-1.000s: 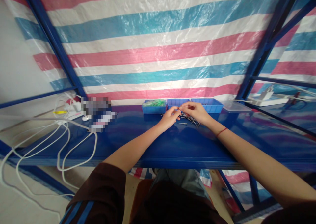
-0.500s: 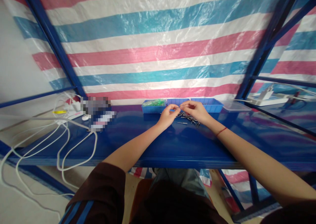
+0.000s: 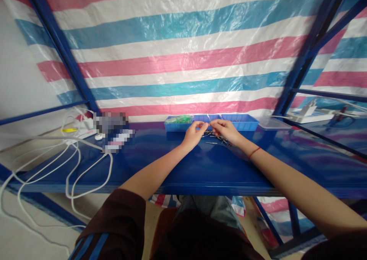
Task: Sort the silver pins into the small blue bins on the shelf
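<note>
My right hand (image 3: 225,129) pinches a slim, shiny blind rivet (image 3: 208,117) that points up from its fingertips. Facing it, my left hand (image 3: 194,133) has thumb and forefinger pressed together, the two sets of fingertips nearly meeting. Whatever sits in the left pinch is too small to make out. Below the right hand lies a loose pile of blind rivets (image 3: 220,137), partly hidden by that hand. One single rivet (image 3: 211,143) lies apart on the blue table, in front of the pile.
Behind my hands stand blue bins: a left one (image 3: 175,127) with green-tinted plastic bags, a middle one (image 3: 204,118), and a right one (image 3: 243,125). A clear lid (image 3: 273,123) lies to their right. White cables (image 3: 77,168) hang over the table's left front edge.
The rivet in my right hand now stands up above the fingertips, where before it was hardly visible. The right hand has shifted slightly left and down; the left hand has barely moved.
</note>
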### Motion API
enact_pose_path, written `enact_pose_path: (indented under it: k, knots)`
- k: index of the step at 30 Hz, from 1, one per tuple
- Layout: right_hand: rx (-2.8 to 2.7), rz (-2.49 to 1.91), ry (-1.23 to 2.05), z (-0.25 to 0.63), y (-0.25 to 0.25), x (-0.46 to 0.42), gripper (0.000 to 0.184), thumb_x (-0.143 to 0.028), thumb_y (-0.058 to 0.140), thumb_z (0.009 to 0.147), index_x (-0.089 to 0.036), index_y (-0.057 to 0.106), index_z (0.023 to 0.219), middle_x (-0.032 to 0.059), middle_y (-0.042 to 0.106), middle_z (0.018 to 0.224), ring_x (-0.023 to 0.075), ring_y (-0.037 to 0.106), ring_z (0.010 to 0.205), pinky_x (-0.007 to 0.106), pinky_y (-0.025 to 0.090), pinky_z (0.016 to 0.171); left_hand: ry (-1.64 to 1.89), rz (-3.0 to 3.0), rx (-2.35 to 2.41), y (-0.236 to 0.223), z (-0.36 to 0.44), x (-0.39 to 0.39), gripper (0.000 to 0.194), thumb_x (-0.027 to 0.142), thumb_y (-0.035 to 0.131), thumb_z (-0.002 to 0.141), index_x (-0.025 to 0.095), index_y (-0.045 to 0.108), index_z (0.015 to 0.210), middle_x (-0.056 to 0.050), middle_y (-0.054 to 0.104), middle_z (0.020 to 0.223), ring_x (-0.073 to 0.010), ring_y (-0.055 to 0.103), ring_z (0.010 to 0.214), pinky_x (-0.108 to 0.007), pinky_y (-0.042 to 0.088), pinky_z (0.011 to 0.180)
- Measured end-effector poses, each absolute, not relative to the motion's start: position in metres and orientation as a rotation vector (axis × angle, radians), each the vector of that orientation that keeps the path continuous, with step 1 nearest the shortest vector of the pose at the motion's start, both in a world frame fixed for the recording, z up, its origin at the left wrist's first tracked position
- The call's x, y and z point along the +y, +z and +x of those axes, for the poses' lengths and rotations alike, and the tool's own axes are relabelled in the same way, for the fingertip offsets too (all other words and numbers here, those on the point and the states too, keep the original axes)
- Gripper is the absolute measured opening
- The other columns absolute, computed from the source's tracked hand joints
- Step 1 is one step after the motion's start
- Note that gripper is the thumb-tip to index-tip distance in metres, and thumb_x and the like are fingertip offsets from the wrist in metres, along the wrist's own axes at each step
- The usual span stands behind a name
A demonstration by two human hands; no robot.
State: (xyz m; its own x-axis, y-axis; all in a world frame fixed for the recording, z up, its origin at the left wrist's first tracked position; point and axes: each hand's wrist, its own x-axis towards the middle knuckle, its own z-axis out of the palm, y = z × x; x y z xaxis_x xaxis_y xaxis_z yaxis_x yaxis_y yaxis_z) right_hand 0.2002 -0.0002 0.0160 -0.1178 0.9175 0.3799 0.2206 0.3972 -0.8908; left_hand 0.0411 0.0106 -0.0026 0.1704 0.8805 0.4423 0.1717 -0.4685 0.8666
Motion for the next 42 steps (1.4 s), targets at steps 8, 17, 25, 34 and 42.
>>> enact_pose_path:
  k: [8,17,25,34,42]
  knots:
    - [-0.9,-1.278,0.777,0.255,0.01,0.03,0.024,-0.044,0.059,0.071,-0.02,0.056,0.072,-0.0045,0.037,0.047,0.008,0.03,0.038,0.026,0.03,0.038,0.944,2.579,0.946,-0.007,0.034,0.005,0.016,0.021,0.05,0.079,0.017,0.065,0.083,-0.006,0.064,0.087,-0.0171,0.059,0.08,-0.03,0.045,0.08]
    - [-1.327,-1.282,0.591,0.242,0.015,0.02,0.025,-0.043,0.058,0.07,-0.019,0.06,0.066,-0.0002,0.044,0.049,0.0129,0.039,0.046,0.029,0.031,0.045,0.773,2.695,1.015,-0.009,0.034,0.007,0.02,0.023,0.047,0.083,0.019,0.065,0.077,-0.006,0.063,0.088,-0.0192,0.058,0.088,-0.03,0.043,0.086]
    - [-2.078,-1.119,0.407,0.211,0.016,0.0,0.021,-0.033,0.055,0.073,-0.017,0.069,0.075,0.0036,0.068,0.077,0.0161,0.056,0.066,0.029,0.043,0.063,1.212,2.398,1.109,-0.004,0.032,0.012,0.017,0.026,0.046,0.085,0.02,0.062,0.084,-0.003,0.066,0.083,-0.0161,0.06,0.078,-0.026,0.045,0.075]
    - [-2.064,-1.05,0.548,0.205,0.016,-0.003,0.027,-0.04,0.056,0.074,-0.015,0.067,0.075,0.0034,0.066,0.071,0.0136,0.054,0.06,0.027,0.042,0.059,1.348,2.077,1.071,-0.002,0.037,0.01,0.016,0.029,0.054,0.081,0.018,0.061,0.089,-0.003,0.067,0.086,-0.0128,0.06,0.074,-0.025,0.046,0.074]
    - [-1.925,-1.053,0.778,0.201,0.02,-0.008,0.034,-0.049,0.063,0.067,-0.015,0.063,0.072,-0.0007,0.055,0.058,0.0099,0.048,0.051,0.023,0.037,0.048,1.377,1.981,0.942,-0.006,0.037,0.017,0.021,0.035,0.055,0.081,0.016,0.062,0.085,-0.004,0.067,0.085,-0.0129,0.061,0.077,-0.025,0.046,0.075]
